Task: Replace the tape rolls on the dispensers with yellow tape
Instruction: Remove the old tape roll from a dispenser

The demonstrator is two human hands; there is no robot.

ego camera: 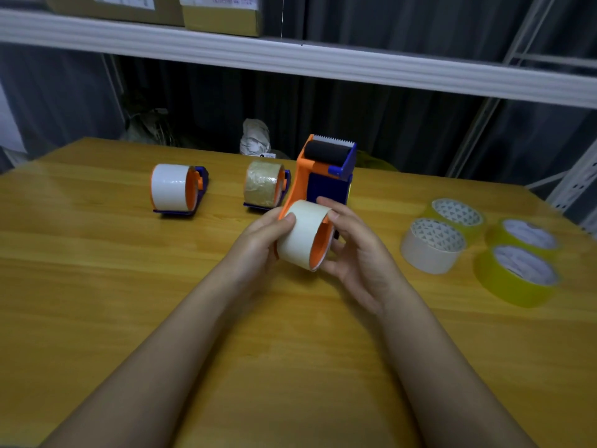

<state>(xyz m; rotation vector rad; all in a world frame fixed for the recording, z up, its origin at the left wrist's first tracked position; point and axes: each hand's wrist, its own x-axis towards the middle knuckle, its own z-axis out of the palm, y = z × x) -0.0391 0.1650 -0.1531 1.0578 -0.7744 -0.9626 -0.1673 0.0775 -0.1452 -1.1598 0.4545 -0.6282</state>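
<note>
Right now both hands meet above the middle of the wooden table, working on an orange-and-blue tape dispenser that is held tilted, its black roller and toothed blade pointing up and away from the person. The left hand curls its fingers around the near side of the white tape roll seated on the dispenser's orange hub, thumb pressed on the roll's top edge. The right hand holds the other side — fingers wrapped over the roll's open end and the blue body behind it, so both hands are closed on the same assembly. Farther back on the table stand two more dispensers, well apart from the hands: the left dispenser carries a white roll, and the middle dispenser, just beside the held one, carries a brownish clear roll. To the right lie the loose rolls, flat on the table: three yellow tape rolls and a loose white roll clustered close together — whether they touch is hard to tell. A white shelf with cardboard boxes runs across the background.
</note>
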